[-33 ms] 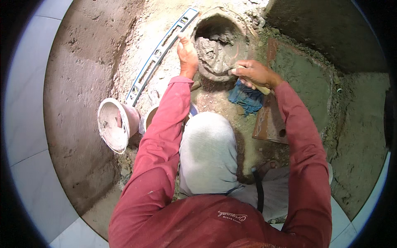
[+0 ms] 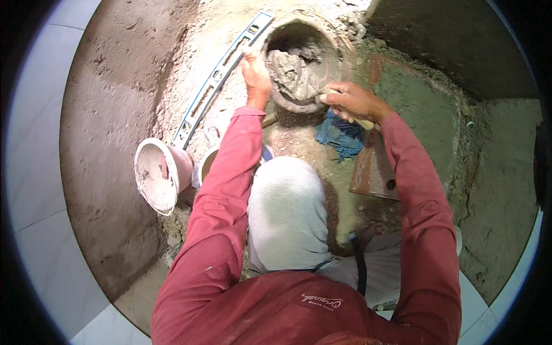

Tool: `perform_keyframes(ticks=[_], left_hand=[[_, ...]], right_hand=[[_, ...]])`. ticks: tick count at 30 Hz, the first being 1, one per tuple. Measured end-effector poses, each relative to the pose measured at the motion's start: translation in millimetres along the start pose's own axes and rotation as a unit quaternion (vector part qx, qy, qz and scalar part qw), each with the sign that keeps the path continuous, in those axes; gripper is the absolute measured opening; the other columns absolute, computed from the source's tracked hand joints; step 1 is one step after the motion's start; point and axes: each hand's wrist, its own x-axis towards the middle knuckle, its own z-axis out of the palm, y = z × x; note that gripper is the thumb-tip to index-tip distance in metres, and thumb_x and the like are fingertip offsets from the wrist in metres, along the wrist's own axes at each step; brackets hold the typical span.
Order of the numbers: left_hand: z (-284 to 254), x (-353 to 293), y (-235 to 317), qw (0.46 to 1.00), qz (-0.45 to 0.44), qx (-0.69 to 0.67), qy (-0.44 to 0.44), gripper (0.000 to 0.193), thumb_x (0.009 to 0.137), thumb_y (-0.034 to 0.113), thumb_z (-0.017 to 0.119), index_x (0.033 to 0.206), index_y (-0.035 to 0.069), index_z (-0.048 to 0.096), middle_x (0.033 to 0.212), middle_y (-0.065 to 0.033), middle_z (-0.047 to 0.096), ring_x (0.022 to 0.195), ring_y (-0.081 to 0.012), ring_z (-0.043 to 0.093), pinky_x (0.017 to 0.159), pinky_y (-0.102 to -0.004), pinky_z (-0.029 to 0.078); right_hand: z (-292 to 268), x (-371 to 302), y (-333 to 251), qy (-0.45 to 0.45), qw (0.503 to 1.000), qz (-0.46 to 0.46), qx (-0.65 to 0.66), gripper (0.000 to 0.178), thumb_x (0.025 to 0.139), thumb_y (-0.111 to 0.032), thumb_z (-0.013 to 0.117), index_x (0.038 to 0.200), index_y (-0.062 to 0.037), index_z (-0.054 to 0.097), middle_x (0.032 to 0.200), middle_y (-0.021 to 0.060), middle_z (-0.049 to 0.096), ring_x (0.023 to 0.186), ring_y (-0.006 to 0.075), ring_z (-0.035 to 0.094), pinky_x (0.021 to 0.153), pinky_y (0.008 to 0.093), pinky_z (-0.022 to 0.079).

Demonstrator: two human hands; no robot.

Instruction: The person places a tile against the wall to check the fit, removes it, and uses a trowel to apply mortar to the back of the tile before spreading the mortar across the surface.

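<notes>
A bucket (image 2: 305, 107) of wet grey mortar (image 2: 292, 72) stands at the top middle, its mouth tipped toward me. My left hand (image 2: 256, 77) holds the bucket by its left side, the fingertips slightly blurred. At the near right rim, my right hand (image 2: 352, 102) is closed around the pale handle (image 2: 365, 123) of what looks like a trowel. The blade is not clearly visible. A crumpled blue cloth (image 2: 340, 137) lies just below the right hand. Left of the bucket, a long spirit level (image 2: 217, 76) rests on the rough ground.
A pale bucket (image 2: 183, 164) lies tilted at the left, with another container (image 2: 208, 163) partly hidden behind my left sleeve. To the right is a brown board (image 2: 374, 179) beside greenish-grey mortar (image 2: 420, 109). Rough plastered walls (image 2: 109, 115) and light tiles (image 2: 37, 126) surround the work area.
The bucket and my left hand have shifted slightly left. My right hand stays at the near rim, still gripping the handle.
</notes>
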Motion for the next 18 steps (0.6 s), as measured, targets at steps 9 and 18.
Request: perform_keyframes(ticks=[9,18], left_hand=[[-42,43,-90,0.953,-0.224,-0.177,0.102,0.058,0.103,0.053,0.032,0.134,0.008,0.052,0.119,-0.0096,0.061,0.104,-0.0266,0.058,0.098,-0.0415,0.045],[-76,-30,213,0.995,0.044,0.079,-0.044,0.039,0.103,0.025,0.046,0.128,-0.003,0.056,0.115,-0.0129,0.064,0.105,-0.0221,0.060,0.099,-0.0359,0.045]], right_hand=[[-79,-123,-19,0.078,0.990,-0.002,-0.114,0.034,0.096,-0.040,0.059,0.110,-0.0091,0.059,0.071,-0.0027,0.051,0.052,0.0044,0.046,0.043,0.0232,0.036],[-101,-353,102,0.315,0.937,0.058,-0.137,0.043,0.096,-0.036,0.059,0.125,-0.0041,0.057,0.073,-0.0005,0.053,0.054,0.0062,0.047,0.049,0.0272,0.040]])
